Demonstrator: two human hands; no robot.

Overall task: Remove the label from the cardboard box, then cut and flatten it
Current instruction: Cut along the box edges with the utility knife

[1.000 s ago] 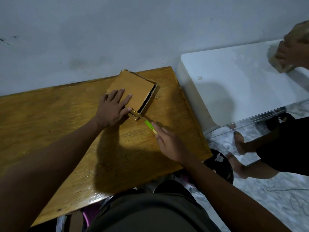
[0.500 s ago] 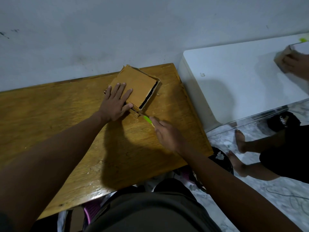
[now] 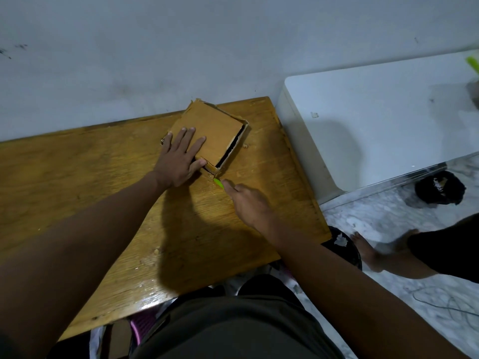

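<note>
A: Start at the fingers point(image 3: 193, 139). What are they doing?

B: The left hand point(image 3: 178, 161) lies flat, its fingers straight and spread, pressing on the near-left part of the cardboard box point(image 3: 215, 136). The right hand point(image 3: 248, 200) has its fingers curled round a green cutter point(image 3: 218, 183), whose tip points up and to the left at the box's near corner. I cannot tell whether the tip touches the cardboard.

A: Any writing or label to read on the box?

B: The top face is plain brown, and no print can be read on it.

A: What differs from half a second ago?

B: Little. The left hand keeps its flat press in the same spot. The right hand has kept its grip, with the cutter tip at that same near corner. On the white surface point(image 3: 383, 120) to the right, another person's hand has nearly slid out of view; only a blurred trace and a green sliver point(image 3: 473, 64) remain at the edge.

A: Where does the box lie, and how does it point?

B: On the wooden tabletop point(image 3: 103, 182), at its far right part, near the wall point(image 3: 181, 47). It lies flat, with its long axis running from near right to far left, turned askew to the tabletop's edges. A dark slit gapes along its right side.

A: Anything else?

B: A bare foot point(image 3: 368, 251) on the marble floor point(image 3: 388, 216) and a dark lump point(image 3: 439, 187) under the white surface.
</note>
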